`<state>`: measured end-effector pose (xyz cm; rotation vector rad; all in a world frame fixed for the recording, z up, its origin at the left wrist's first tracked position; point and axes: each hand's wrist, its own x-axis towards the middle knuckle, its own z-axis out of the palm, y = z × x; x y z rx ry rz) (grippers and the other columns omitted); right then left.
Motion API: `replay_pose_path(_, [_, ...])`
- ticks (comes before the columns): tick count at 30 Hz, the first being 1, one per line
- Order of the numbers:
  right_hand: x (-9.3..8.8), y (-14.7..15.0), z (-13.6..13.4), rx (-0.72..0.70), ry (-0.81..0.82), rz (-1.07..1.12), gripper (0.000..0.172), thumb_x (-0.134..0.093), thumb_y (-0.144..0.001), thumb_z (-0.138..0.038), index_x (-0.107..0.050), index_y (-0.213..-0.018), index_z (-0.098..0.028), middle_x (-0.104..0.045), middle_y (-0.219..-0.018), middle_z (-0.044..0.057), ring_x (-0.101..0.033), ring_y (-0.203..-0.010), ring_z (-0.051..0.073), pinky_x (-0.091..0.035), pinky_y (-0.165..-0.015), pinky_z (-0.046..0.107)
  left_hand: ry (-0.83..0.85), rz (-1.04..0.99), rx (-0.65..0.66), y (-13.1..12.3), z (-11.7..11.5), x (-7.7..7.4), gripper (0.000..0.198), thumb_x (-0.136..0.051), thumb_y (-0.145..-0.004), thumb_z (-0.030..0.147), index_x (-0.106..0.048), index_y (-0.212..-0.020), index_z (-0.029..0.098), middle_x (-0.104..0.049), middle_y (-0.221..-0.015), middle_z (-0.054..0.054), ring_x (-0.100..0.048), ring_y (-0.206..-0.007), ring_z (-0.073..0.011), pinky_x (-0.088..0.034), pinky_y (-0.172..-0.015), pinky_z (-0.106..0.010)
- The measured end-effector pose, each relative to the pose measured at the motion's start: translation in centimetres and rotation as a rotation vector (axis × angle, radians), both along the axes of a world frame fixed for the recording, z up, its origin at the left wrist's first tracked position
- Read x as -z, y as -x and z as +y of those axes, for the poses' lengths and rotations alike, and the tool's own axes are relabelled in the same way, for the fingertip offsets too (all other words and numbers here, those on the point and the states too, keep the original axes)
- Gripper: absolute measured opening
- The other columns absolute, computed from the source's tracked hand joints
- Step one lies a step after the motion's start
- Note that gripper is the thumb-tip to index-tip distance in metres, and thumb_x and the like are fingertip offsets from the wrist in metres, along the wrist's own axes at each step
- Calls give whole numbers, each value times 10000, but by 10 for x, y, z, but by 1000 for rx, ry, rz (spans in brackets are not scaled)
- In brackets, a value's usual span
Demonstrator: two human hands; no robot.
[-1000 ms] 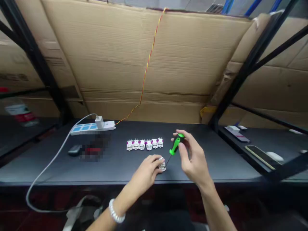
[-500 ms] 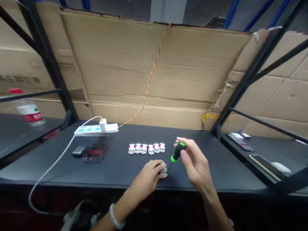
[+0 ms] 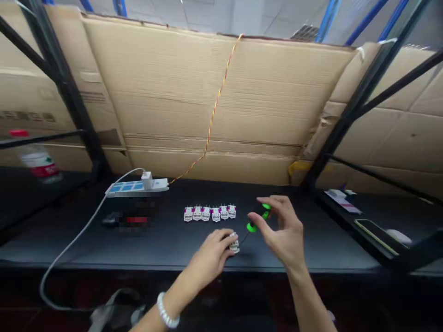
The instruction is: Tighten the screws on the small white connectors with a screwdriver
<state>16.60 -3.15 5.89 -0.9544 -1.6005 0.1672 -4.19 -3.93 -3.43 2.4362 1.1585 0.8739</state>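
My left hand [image 3: 213, 252] pinches a small white module [image 3: 234, 244] on the black table, near its front edge. My right hand [image 3: 282, 228] holds a black and green screwdriver [image 3: 252, 227] between thumb and fingers. The tool is tilted, and its thin shaft points down and left to the right side of the module; whether the tip touches is too small to tell. Behind my left hand, several white and purple modules [image 3: 206, 213] stand side by side in a row, their thin prongs pointing to the back.
A white power strip [image 3: 157, 185] with a plug and cable lies at the back left, near a blurred dark and red object [image 3: 136, 220]. Cardboard [image 3: 194, 92] walls the back. Black frame posts stand on both sides. A phone [image 3: 380, 237] lies far right, a bottle [image 3: 43, 166] far left.
The fingers of my right hand have shifted on the screwdriver's handle, and the handle leans further right. My left hand keeps its hold on the module. The whole view has shifted slightly and brightened.
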Motion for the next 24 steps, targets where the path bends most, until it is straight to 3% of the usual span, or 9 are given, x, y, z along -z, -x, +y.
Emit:
replay_pose_path(5, [-3, -1, -3, -216, 118, -42, 391, -505, -1092, -307, -584, -1474, -336, -655, -1328, 77, -670, -1163, 226, -546, -1013, 402, -1, 1, 5, 0, 1, 2, 397, -636, -994, 99, -652, -1365, 241, -668, -1392, -93, -657, -1263, -242, -558, -1129, -442])
replay_pose_path(7, [-4, 0, -6, -168, 93, -67, 353, -561, -1067, -338, -629, -1414, -324, -635, -1317, 81, -665, -1129, 232, -548, -980, 397, 3, 2, 2, 0, 2, 2, 396, -635, -994, 102, -655, -1365, 240, -663, -1398, -96, -656, -1264, -244, -559, -1127, -443])
replay_pose_path(10, [-4, 1, -6, -23, 22, -63, 295, -736, -968, -359, -718, -1257, -304, -623, -1186, 62, -644, -932, 201, -551, -887, 375, 13, 3, 6, 0, 1, 0, 388, -627, -998, 105, -660, -1359, 243, -660, -1404, -94, -649, -1270, -248, -556, -1129, -448])
replay_pose_path(15, [-2, 0, -3, -202, 141, -53, 416, -460, -1103, -326, -535, -1511, -303, -632, -1349, 103, -651, -1173, 246, -535, -1034, 447, 18, -13, 10, 0, 0, -2, 378, -615, -1002, 101, -654, -1353, 236, -662, -1394, -91, -649, -1261, -253, -551, -1134, -459])
replay_pose_path(17, [-3, 0, -2, -173, 123, -70, 394, -498, -1086, -352, -574, -1469, -292, -615, -1342, 110, -653, -1129, 248, -548, -1002, 444, 10, -23, 13, 0, 0, -2, 371, -608, -1007, 105, -654, -1350, 242, -660, -1394, -89, -649, -1261, -251, -553, -1131, -460])
replay_pose_path(20, [-3, 3, -1, -16, 21, -67, 307, -700, -984, -368, -708, -1279, -282, -600, -1207, 84, -637, -933, 211, -565, -898, 396, 14, -12, 12, 0, 0, -1, 379, -612, -1009, 107, -647, -1360, 246, -655, -1403, -87, -644, -1267, -248, -550, -1131, -449])
replay_pose_path(22, [-3, 3, -1, -28, 25, -53, 319, -659, -1011, -341, -695, -1324, -291, -621, -1205, 80, -651, -943, 209, -570, -913, 389, 17, 2, 13, 0, 0, -2, 378, -622, -1005, 105, -646, -1359, 235, -657, -1406, -89, -641, -1268, -250, -546, -1135, -442])
replay_pose_path(24, [-3, 3, -1, -127, 75, -57, 395, -514, -1079, -309, -601, -1464, -303, -645, -1290, 93, -677, -1073, 231, -561, -994, 414, 17, 5, 14, 0, 0, -2, 380, -629, -999, 99, -648, -1355, 230, -659, -1405, -87, -640, -1267, -249, -543, -1138, -440])
